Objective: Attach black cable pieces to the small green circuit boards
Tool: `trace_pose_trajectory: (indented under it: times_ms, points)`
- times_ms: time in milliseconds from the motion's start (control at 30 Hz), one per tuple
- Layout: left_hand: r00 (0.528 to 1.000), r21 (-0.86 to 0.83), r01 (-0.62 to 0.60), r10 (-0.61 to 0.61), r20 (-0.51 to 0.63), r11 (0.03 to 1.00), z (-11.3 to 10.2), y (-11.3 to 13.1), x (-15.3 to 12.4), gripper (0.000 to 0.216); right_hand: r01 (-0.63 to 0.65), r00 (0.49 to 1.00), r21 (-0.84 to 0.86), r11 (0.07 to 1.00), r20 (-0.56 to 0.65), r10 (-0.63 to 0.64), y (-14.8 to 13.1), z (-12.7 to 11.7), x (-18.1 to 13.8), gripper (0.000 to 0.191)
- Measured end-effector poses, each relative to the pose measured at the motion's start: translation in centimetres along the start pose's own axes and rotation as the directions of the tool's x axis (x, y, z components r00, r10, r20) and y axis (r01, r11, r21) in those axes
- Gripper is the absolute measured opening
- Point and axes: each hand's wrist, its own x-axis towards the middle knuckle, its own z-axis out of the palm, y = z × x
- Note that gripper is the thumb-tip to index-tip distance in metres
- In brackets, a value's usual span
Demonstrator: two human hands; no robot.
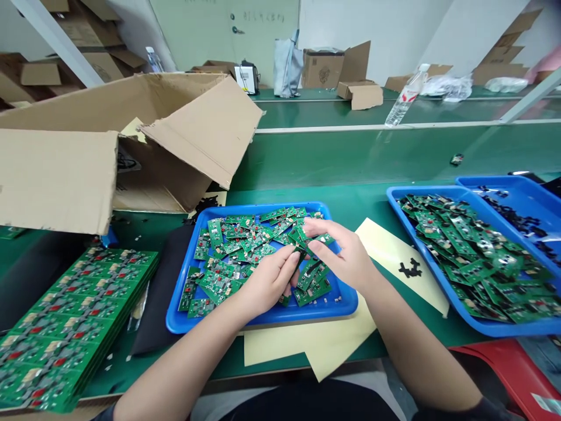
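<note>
Both my hands meet over a blue tray [263, 318] filled with several small green circuit boards [232, 240]. My left hand [269, 280] is closed, its fingers pinched on a small green circuit board [301, 257] between the two hands. My right hand [339, 254] grips the same board from the right side, fingers curled round it. More loose boards lie under and around both hands in the tray.
A stack of green circuit board panels [65, 327] lies at the left. An open cardboard box [131, 146] stands behind it. Two blue trays [477, 257] at the right hold boards and small black parts. Yellow paper sheets [307, 345] lie under the middle tray. A plastic bottle [405, 96] stands farther back.
</note>
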Motion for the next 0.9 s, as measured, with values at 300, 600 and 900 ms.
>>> trace_pose_trajectory:
  times_ms: [300,600,900]
  points:
    - [0.996,0.09,-0.075,0.078,-0.037,0.993,-0.4,0.2,-0.2,0.031,-0.066,0.998,0.094,0.993,0.031,0.063,-0.6,0.1,0.2,0.011]
    - [0.978,-0.401,0.055,0.032,0.207,0.914,-2.2,1.3,-0.4,0.029,-0.132,0.991,0.364,0.922,0.074,0.113,-0.8,-0.6,-0.2,0.012]
    - [0.992,-0.356,-0.081,0.11,0.061,0.931,-2.5,0.6,-0.6,0.026,-0.107,0.992,0.294,0.95,0.099,0.081,-1.3,-1.2,-0.5,0.015]
